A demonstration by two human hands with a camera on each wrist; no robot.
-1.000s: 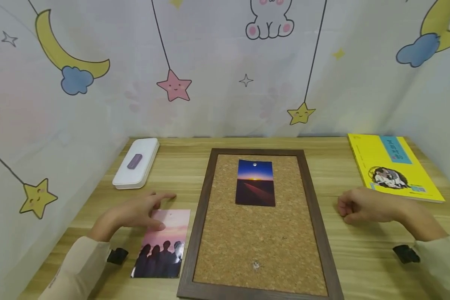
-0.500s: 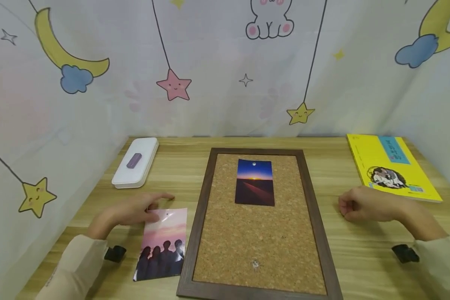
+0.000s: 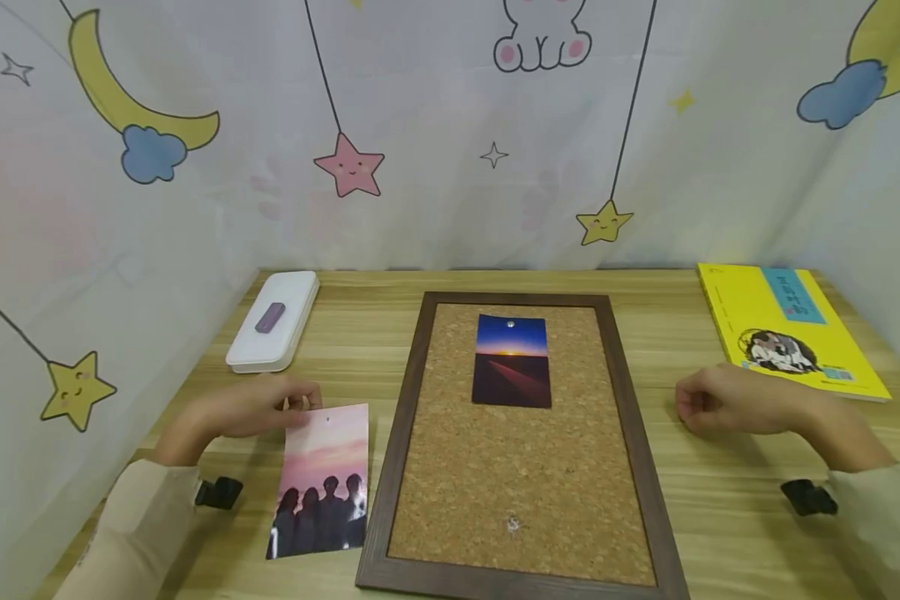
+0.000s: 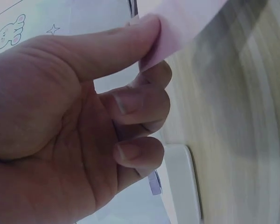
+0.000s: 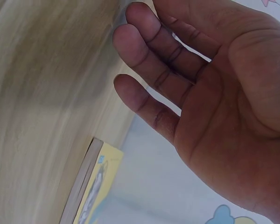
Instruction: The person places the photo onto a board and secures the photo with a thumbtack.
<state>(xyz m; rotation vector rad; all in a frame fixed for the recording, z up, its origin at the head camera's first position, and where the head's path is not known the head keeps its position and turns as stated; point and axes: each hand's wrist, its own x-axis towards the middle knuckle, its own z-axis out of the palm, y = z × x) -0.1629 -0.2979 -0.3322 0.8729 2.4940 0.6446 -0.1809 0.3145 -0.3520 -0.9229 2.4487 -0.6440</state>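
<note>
L hand [image 3: 258, 406]: thumb and index pinch the upper L corner of the photo print [image 3: 326, 492]; the other fingers curl in toward the palm, per L wrist view. Photo print location: btw the table's [image 3: 375, 333] L edge and the L rail of the corkboard [image 3: 525, 467]. Image side up: four dark silhouettes vs. pink sky, small dark spot nr top edge. Pinched corner is raised off the surface. Lower R corner sits right by the board's frame; contact: cannot tell.

R hand [image 3: 742, 400]: fingers loosely bent, little finger spread from the rest, per R wrist view. Position: btw the board's R rail and the near edge of the yellow book [image 3: 757, 308]. Contact w/ table: cannot tell.

Corkboard: dark brown frame, mid-table, long sides running toward the table's far edge. Sunset photo [image 3: 512, 367] is on its far half, w/ round shiny pin [image 3: 510, 324] at top ctr. Small shiny item [image 3: 513, 523] on cork nr the near rail; type unclear.

White case [image 3: 258, 354]: nr table's far L corner, w/ purple block [image 3: 270, 317] on top. Yellow book: nr far R corner, cover up.
</note>
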